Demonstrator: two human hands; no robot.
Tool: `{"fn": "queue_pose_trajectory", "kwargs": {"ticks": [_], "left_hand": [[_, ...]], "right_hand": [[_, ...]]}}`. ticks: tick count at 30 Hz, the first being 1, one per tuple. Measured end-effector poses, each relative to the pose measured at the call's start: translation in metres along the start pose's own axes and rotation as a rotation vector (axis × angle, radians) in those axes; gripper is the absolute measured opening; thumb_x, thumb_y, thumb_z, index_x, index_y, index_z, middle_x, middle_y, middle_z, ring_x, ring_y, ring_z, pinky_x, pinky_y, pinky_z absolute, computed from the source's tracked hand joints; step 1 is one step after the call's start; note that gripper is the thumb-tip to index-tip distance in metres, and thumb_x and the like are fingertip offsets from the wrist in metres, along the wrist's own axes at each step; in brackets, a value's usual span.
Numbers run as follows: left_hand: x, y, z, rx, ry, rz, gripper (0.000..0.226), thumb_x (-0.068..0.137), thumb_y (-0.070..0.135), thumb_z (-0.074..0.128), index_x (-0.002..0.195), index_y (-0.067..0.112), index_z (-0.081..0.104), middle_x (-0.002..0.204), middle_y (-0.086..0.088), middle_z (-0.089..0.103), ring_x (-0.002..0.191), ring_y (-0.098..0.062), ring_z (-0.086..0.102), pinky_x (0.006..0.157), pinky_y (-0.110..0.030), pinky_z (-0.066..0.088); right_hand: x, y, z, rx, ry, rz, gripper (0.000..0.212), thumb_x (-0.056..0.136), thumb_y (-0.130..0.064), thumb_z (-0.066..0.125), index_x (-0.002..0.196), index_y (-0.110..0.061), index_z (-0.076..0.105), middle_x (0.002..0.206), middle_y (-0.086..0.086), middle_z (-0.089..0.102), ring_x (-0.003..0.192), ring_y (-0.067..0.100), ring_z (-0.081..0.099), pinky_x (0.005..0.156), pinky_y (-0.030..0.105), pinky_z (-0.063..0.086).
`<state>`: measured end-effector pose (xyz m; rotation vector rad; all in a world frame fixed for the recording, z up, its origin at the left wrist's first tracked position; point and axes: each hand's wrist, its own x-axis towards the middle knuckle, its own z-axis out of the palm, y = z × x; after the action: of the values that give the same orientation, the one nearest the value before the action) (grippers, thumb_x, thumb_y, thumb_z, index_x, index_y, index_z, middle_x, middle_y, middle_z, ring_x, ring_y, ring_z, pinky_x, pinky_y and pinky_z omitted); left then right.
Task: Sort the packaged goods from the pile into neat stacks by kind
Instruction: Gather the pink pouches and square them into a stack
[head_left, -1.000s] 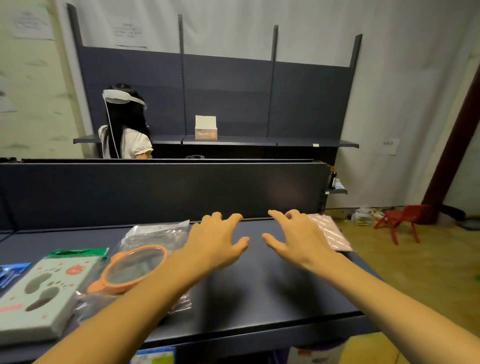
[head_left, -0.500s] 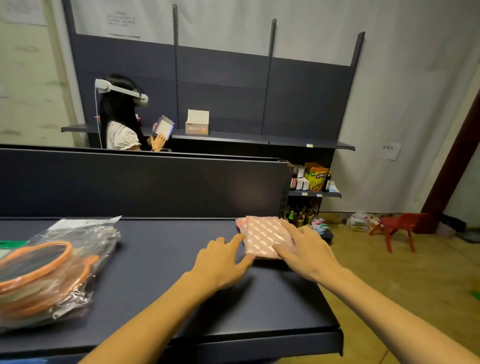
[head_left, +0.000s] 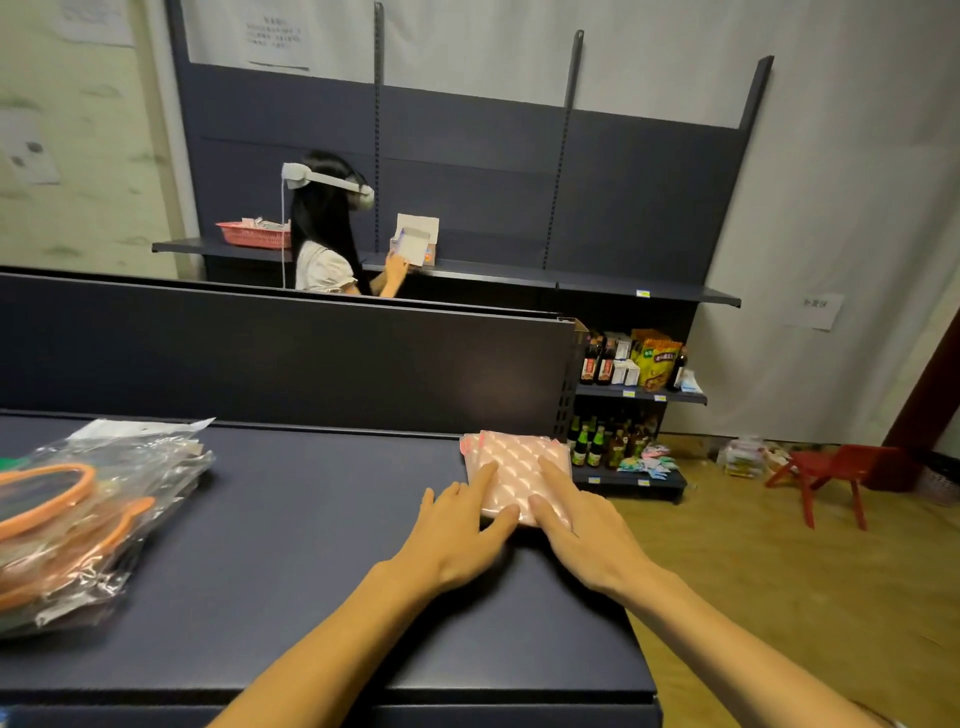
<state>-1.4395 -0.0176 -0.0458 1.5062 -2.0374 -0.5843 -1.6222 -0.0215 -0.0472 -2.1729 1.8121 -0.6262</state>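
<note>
A small stack of flat pink patterned packets (head_left: 511, 460) lies at the far right of the dark shelf top (head_left: 322, 525). My left hand (head_left: 457, 535) rests on the stack's near left part with straight fingers. My right hand (head_left: 582, 530) lies flat on its near right part, fingers spread. At the left edge sits a pile of clear bags with orange-rimmed round items (head_left: 78, 514).
A dark back panel (head_left: 291, 364) rises behind the shelf top. Beyond it a person with a headset (head_left: 327, 223) handles a white box at another shelf, near a red basket (head_left: 254, 235). Bottles and snack packs (head_left: 639, 364) fill low shelves at right. A red chair (head_left: 826, 473) stands on the floor.
My view has turned right and drawn closer. Both hands moved forward onto the pink packets, the left hand going from beside the stack to on top of it.
</note>
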Motion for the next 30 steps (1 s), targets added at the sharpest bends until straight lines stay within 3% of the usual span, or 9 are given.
{"fn": "queue_pose_trajectory", "kwargs": {"ticks": [4, 7, 11, 13, 15, 18, 21, 27, 30], "left_hand": [[0.000, 0.003, 0.004, -0.069, 0.044, -0.025, 0.058, 0.095, 0.047, 0.041, 0.147, 0.028, 0.024, 0.136, -0.003, 0.051, 0.133, -0.021, 0.037, 0.119, -0.048, 0.001], [0.002, 0.005, 0.005, -0.118, 0.071, -0.036, 0.054, 0.093, 0.045, 0.047, 0.141, 0.029, 0.033, 0.124, 0.000, 0.061, 0.127, -0.023, 0.044, 0.119, -0.047, 0.001], [0.005, 0.001, 0.000, -0.257, 0.070, -0.064, 0.059, 0.080, 0.050, 0.056, 0.133, 0.029, 0.043, 0.124, 0.005, 0.061, 0.121, -0.025, 0.049, 0.116, -0.047, 0.019], [0.006, -0.002, -0.004, -0.320, 0.083, -0.086, 0.062, 0.075, 0.051, 0.061, 0.131, 0.029, 0.046, 0.125, 0.005, 0.058, 0.119, -0.023, 0.051, 0.109, -0.038, 0.034], [0.004, -0.003, -0.008, -0.363, 0.109, -0.110, 0.059, 0.078, 0.041, 0.070, 0.130, 0.026, 0.047, 0.123, 0.004, 0.058, 0.115, -0.020, 0.054, 0.098, -0.027, 0.041], [-0.001, -0.007, -0.017, -0.419, 0.163, -0.148, 0.063, 0.075, 0.033, 0.076, 0.131, 0.022, 0.048, 0.118, 0.004, 0.056, 0.111, -0.018, 0.056, 0.090, -0.020, 0.041], [-0.008, -0.015, -0.027, -0.488, 0.186, -0.169, 0.076, 0.062, 0.039, 0.077, 0.131, 0.021, 0.050, 0.121, 0.002, 0.057, 0.109, -0.017, 0.058, 0.089, -0.021, 0.043], [-0.026, -0.043, -0.058, -0.599, 0.289, -0.166, 0.081, 0.059, 0.035, 0.084, 0.133, 0.021, 0.053, 0.124, 0.002, 0.062, 0.109, -0.014, 0.060, 0.093, -0.028, 0.049], [-0.038, -0.062, -0.078, -0.671, 0.309, -0.178, 0.083, 0.059, 0.022, 0.089, 0.133, 0.016, 0.051, 0.118, -0.001, 0.065, 0.102, -0.013, 0.064, 0.079, -0.016, 0.050]], "right_hand": [[-0.003, -0.003, -0.002, 0.109, 0.034, -0.025, 0.059, 0.093, -0.056, 0.035, 0.147, -0.036, 0.025, 0.144, 0.003, 0.047, 0.130, 0.026, 0.043, 0.107, 0.040, 0.035], [-0.005, -0.006, -0.005, 0.224, 0.072, -0.004, 0.054, 0.094, -0.046, 0.048, 0.145, -0.035, 0.034, 0.143, 0.001, 0.049, 0.130, 0.021, 0.044, 0.101, 0.027, 0.034], [-0.005, -0.014, -0.003, 0.324, 0.109, 0.039, 0.057, 0.088, -0.048, 0.058, 0.141, -0.035, 0.040, 0.137, 0.003, 0.054, 0.122, 0.023, 0.052, 0.094, 0.026, 0.041], [-0.004, -0.018, 0.000, 0.355, 0.122, 0.063, 0.061, 0.084, -0.052, 0.061, 0.140, -0.037, 0.041, 0.135, 0.003, 0.056, 0.115, 0.025, 0.056, 0.093, 0.034, 0.048], [-0.004, -0.024, 0.002, 0.368, 0.131, 0.060, 0.061, 0.084, -0.050, 0.063, 0.139, -0.036, 0.043, 0.138, 0.002, 0.052, 0.115, 0.024, 0.056, 0.093, 0.033, 0.048], [-0.002, -0.033, 0.009, 0.392, 0.144, 0.049, 0.061, 0.083, -0.047, 0.066, 0.139, -0.033, 0.044, 0.143, 0.000, 0.048, 0.120, 0.021, 0.052, 0.092, 0.025, 0.041], [-0.001, -0.046, 0.016, 0.429, 0.146, 0.047, 0.063, 0.082, -0.049, 0.067, 0.139, -0.034, 0.044, 0.138, -0.001, 0.053, 0.123, 0.019, 0.050, 0.097, 0.027, 0.041], [0.003, -0.093, 0.031, 0.535, 0.171, -0.013, 0.066, 0.079, -0.041, 0.072, 0.139, -0.030, 0.046, 0.134, -0.007, 0.056, 0.111, 0.003, 0.051, 0.088, 0.015, 0.037], [0.002, -0.119, 0.043, 0.601, 0.153, -0.031, 0.071, 0.077, -0.042, 0.074, 0.140, -0.031, 0.043, 0.134, -0.009, 0.055, 0.111, 0.002, 0.050, 0.089, 0.016, 0.038]]}}
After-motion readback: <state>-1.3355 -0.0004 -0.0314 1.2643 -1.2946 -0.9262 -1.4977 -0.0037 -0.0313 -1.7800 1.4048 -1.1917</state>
